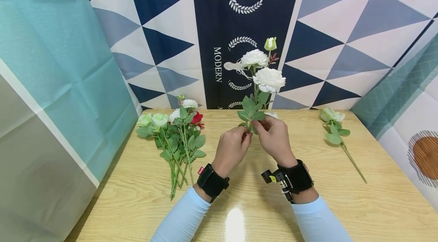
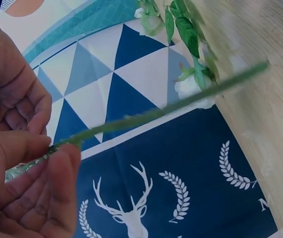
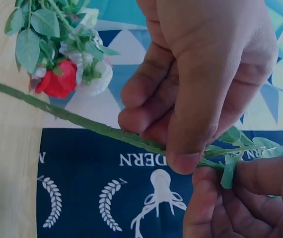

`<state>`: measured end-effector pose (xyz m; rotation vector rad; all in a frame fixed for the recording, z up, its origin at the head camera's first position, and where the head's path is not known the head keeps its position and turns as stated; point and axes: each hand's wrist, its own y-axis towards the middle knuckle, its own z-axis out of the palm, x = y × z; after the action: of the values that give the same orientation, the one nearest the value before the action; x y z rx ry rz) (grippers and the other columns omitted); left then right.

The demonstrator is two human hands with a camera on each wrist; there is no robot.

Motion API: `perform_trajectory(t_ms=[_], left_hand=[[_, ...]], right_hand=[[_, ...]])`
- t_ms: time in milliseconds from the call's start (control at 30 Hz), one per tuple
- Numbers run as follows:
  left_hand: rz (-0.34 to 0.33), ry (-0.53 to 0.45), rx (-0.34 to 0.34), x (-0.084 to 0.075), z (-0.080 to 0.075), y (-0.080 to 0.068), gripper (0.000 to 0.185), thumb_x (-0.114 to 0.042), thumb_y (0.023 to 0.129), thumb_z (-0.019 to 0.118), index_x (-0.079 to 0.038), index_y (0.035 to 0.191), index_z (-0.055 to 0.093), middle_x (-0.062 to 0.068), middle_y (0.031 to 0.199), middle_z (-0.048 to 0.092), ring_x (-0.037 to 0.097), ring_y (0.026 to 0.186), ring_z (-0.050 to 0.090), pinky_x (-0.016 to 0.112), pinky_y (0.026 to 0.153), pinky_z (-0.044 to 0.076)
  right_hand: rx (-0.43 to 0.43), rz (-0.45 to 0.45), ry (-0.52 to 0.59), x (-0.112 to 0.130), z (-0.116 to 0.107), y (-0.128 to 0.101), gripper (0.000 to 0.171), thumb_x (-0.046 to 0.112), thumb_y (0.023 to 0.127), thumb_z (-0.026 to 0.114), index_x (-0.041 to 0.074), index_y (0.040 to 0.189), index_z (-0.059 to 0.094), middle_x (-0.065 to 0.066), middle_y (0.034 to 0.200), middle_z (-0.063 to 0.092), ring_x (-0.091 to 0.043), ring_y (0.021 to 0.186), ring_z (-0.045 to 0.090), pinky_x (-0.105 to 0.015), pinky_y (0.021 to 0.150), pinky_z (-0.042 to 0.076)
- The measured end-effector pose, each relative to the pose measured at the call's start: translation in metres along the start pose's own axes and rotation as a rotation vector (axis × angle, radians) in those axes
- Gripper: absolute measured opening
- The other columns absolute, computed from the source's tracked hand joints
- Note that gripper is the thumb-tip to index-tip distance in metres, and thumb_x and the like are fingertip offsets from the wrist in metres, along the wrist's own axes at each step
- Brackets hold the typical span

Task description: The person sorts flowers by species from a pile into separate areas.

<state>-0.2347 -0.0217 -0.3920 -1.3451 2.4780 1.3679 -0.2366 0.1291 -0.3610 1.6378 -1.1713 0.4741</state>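
Both hands hold one artificial rose spray upright above the middle of the table. It carries white roses [image 1: 269,79], a pale bud [image 1: 270,43] at the top and green leaves [image 1: 252,109] lower down. My left hand [image 1: 232,146] pinches its green stem [image 2: 131,120] between thumb and fingers, just below the leaves. Slightly higher, my right hand [image 1: 275,139] pinches the stem near the leaves, its thumb and fingertips close to the left hand's. In the left wrist view, the bare stem end points toward the table.
On the left of the wooden table [image 1: 137,211] lies a pile of flower stems with pale green roses [image 1: 159,119], white roses [image 1: 189,103] and a red rose [image 3: 59,79]. A single pale rose stem [image 1: 349,154] lies at the right. Patterned cloth [image 1: 164,44] hangs behind.
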Motion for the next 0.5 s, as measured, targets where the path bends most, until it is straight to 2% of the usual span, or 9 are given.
perform_trajectory(t_ms=[233,367,500], left_hand=[[0.088,-0.087,-0.004,0.001,-0.002,0.001,0.02,-0.022,0.103,0.065,-0.007,0.096,0.076,-0.002,0.075,0.066,0.006,0.063,0.057,0.016,0.058,0.044],[0.085,-0.062,-0.017,0.005,-0.007,0.002,0.021,-0.02,0.104,0.063,-0.006,0.096,0.076,-0.001,0.077,0.068,0.006,0.065,0.06,0.017,0.06,0.047],[0.057,-0.043,-0.029,0.013,-0.013,0.004,0.019,-0.017,0.103,0.063,-0.006,0.094,0.075,-0.001,0.076,0.068,0.007,0.065,0.061,0.019,0.06,0.049]], right_hand=[[0.029,0.059,0.033,0.0,-0.018,0.004,0.026,0.015,0.106,0.059,-0.005,0.117,0.071,-0.02,0.094,0.07,-0.023,0.074,0.061,-0.023,0.058,0.042],[0.07,0.122,0.054,-0.006,-0.033,0.007,0.033,0.022,0.107,0.057,-0.005,0.122,0.069,-0.022,0.103,0.069,-0.02,0.08,0.06,-0.022,0.062,0.044],[0.125,0.203,0.094,-0.019,-0.049,0.01,0.036,0.023,0.109,0.053,-0.006,0.126,0.065,-0.023,0.112,0.066,-0.016,0.088,0.064,-0.021,0.071,0.053]])
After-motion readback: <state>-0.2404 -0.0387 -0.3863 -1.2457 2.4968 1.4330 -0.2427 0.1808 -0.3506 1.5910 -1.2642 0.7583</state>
